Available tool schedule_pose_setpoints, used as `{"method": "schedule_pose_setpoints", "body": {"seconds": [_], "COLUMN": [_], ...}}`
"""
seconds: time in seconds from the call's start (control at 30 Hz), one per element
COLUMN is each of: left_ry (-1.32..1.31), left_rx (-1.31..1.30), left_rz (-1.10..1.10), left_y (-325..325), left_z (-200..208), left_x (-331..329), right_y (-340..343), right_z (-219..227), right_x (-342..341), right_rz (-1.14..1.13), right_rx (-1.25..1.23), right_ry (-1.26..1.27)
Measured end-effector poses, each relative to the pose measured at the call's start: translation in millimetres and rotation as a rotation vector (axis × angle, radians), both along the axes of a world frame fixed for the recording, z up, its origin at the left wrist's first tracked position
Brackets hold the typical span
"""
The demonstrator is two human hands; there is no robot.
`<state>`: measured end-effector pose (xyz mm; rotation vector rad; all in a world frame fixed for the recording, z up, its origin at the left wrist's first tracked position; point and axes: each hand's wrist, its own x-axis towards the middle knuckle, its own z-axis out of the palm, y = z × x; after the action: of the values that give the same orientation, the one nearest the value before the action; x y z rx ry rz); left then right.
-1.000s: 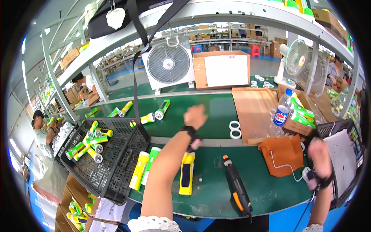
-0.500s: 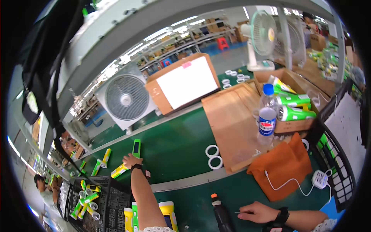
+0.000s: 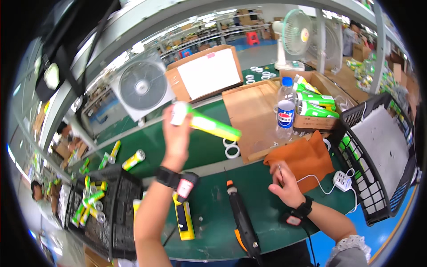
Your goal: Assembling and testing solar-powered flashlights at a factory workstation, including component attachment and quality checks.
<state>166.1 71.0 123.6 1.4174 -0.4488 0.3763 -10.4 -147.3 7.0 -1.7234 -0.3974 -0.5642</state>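
Green workbench (image 3: 209,147) — white fan (image 3: 143,86), cardboard box (image 3: 207,73), black crate (image 3: 104,209), busy workshop

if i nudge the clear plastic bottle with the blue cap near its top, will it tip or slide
The clear plastic bottle with the blue cap stands upright, tall and narrow, so a nudge near the cap would probably tip it rather than slide it. It looks mostly empty, so likely light and easily knocked. Being round, it may roll across the brown cardboard sheet once down.

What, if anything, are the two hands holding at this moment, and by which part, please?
The left hand grips a green-and-white tube by its white end, raised above the bench. The right hand pinches a thin tool, too small to identify.
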Motion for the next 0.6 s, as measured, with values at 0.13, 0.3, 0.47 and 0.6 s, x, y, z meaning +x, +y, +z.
{"method": "schedule_pose_setpoints", "body": {"seconds": [0.13, 0.3, 0.47, 0.6], "left_ry": [0.331, 0.716, 0.63, 0.742], "left_rx": [-0.282, -0.433, -0.364, -0.427], "left_rz": [-0.249, -0.352, -0.434, -0.699], "left_y": [-57.7, -71.6, -105.4, -98.8], "left_z": [-19.2, -69.0, -106.4, -129.6], "left_x": [-84.5, -98.7, -113.9, -116.6], "right_y": [4.8, 1.7, -4.8, -6.3], "right_z": [31.8, 31.8, -1.3, -0.7], "right_x": [-1.6, -0.3, -1.4, -5.4], "right_rz": [-0.346, -0.357, -0.181, -0.049], "right_rx": [-0.378, -0.379, -0.265, -0.181], "right_ry": [-0.067, -0.074, 0.141, 0.262]}}
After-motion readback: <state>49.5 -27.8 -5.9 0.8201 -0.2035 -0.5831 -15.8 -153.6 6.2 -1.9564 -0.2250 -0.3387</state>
